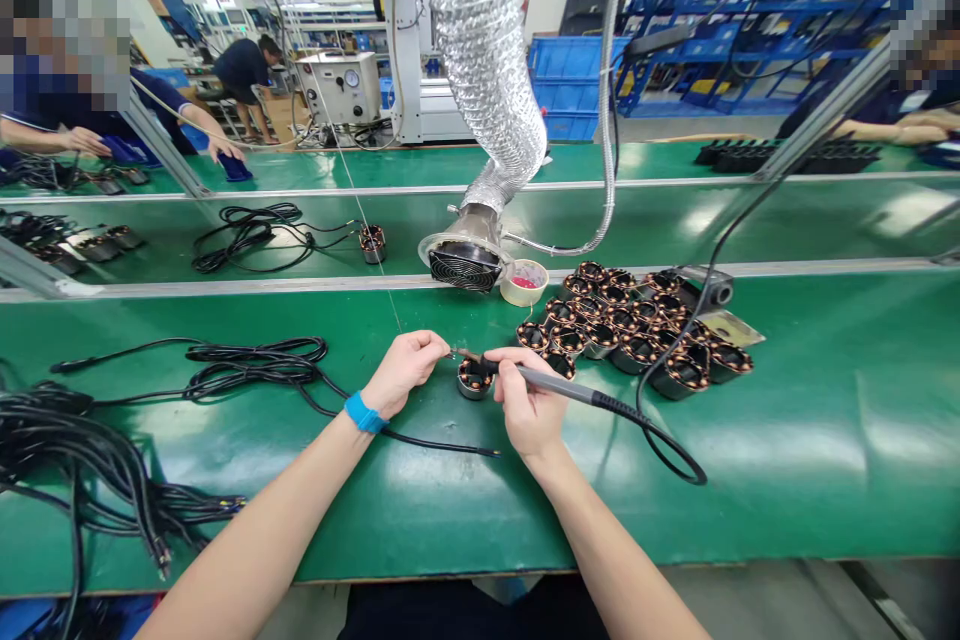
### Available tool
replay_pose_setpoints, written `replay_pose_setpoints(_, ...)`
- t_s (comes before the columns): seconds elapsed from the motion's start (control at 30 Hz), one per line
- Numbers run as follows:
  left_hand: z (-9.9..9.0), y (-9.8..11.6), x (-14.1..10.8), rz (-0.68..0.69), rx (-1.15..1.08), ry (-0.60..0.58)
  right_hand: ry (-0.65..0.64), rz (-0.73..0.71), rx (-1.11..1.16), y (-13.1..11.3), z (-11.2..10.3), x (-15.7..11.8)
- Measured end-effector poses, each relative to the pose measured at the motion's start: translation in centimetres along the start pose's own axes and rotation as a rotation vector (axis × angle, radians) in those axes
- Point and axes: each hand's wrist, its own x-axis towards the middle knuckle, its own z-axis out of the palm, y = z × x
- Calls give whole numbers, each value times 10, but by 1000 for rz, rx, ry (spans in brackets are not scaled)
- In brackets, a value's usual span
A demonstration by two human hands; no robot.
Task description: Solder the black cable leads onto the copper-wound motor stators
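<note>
My right hand [531, 412] grips a soldering iron [562, 386] like a pen, its tip pointing left above a small motor stator [474, 386] on the bench. My left hand [405, 372], with a blue band at the wrist, pinches a thin solder wire [354, 182] that hangs from overhead. Its fingertips are close to the iron's tip; whether wire and tip touch is too small to tell. Beneath the left wrist runs a black cable [442, 443], its stripped end lying in front of the stator.
Several stators [600, 320] are grouped at the right, behind the iron's cord [675, 465]. Bundled black cables [82, 450] lie at left. A fume duct [487, 50] hangs above a tape roll [523, 282]. Co-workers' hands [225, 148] work across the bench.
</note>
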Motion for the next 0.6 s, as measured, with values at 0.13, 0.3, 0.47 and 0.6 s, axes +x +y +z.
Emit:
replay_pose_setpoints(0.13, -1, 0, 0, 0, 6, 5, 24, -6, 5, 1, 0, -1)
replay_pose_setpoints(0.3, 1, 1, -1, -3, 10, 12, 0, -15, 0, 1, 1, -1)
replay_pose_setpoints(0.47, 1, 1, -1, 0, 2, 12, 2, -15, 4, 0, 1, -1)
replay_pose_setpoints(0.6, 1, 0, 0, 2, 3, 15, 40, -16, 13, 0, 0, -2)
